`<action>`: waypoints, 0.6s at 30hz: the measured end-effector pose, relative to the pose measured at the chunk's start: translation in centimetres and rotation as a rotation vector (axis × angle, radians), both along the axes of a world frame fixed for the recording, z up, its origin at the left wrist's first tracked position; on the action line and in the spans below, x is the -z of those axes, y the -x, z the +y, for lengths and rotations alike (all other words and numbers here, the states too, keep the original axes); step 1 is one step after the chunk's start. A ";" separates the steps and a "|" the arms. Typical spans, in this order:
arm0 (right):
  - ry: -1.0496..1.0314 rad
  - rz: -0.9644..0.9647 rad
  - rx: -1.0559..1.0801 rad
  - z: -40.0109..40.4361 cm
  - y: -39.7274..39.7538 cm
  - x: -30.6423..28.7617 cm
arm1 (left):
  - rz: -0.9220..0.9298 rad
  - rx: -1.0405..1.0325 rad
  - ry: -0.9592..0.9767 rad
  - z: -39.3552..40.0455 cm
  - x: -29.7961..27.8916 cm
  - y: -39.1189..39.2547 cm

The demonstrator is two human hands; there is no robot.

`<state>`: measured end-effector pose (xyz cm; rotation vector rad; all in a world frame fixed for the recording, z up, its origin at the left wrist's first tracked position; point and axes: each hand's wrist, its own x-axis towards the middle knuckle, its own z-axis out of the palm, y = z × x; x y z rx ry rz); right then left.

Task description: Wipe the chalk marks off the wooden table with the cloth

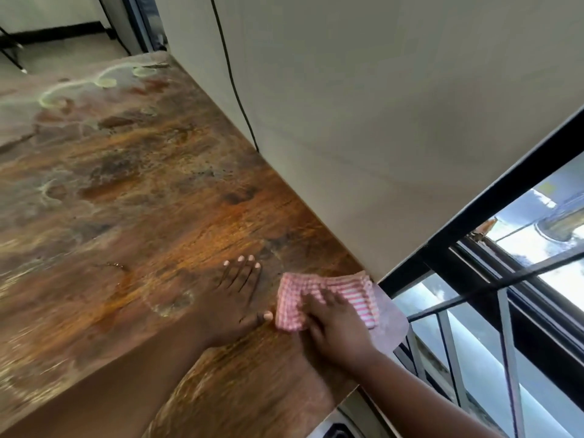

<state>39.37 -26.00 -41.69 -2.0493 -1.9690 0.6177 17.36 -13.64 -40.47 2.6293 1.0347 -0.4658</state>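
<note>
A pink-and-white checked cloth [328, 297] lies folded on the brown wooden table [177, 216], near its right corner by the wall. My right hand [335, 327] presses flat on the cloth's near half. Just left of the cloth, my left hand [237, 295] rests palm down on the bare wood, fingers spread, holding nothing. Pale looping chalk marks [94, 83] show at the table's far end. Fainter chalk smears [170, 306] lie left of my left hand.
A beige wall [363, 105] runs along the table's right edge, with a black cable [234, 80] hanging down it. A black-framed window with metal bars [493, 295] stands to the right of the table's corner. Floor shows beyond the far end.
</note>
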 end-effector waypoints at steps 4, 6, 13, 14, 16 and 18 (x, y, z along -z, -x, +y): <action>-0.090 -0.014 -0.280 -3.3 -3.0 -1.4 | -0.023 -0.011 -0.038 0.2 0.1 0.4; -0.088 -0.050 -0.157 -1.9 -5.0 -1.7 | -0.021 -0.040 -0.055 0.4 0.2 1.0; 0.005 -0.053 0.027 9.1 0.9 0.1 | -0.009 -0.124 -0.044 0.9 0.5 2.3; 0.034 -0.044 -0.104 8.8 1.1 0.4 | -0.009 -0.126 -0.055 0.9 0.6 2.3; 0.047 -0.014 -0.324 6.9 -0.2 0.1 | -0.015 -0.135 -0.068 1.0 0.7 2.3; 0.030 0.021 -0.276 5.7 -3.1 -1.0 | -0.040 -0.155 -0.070 1.0 0.8 2.3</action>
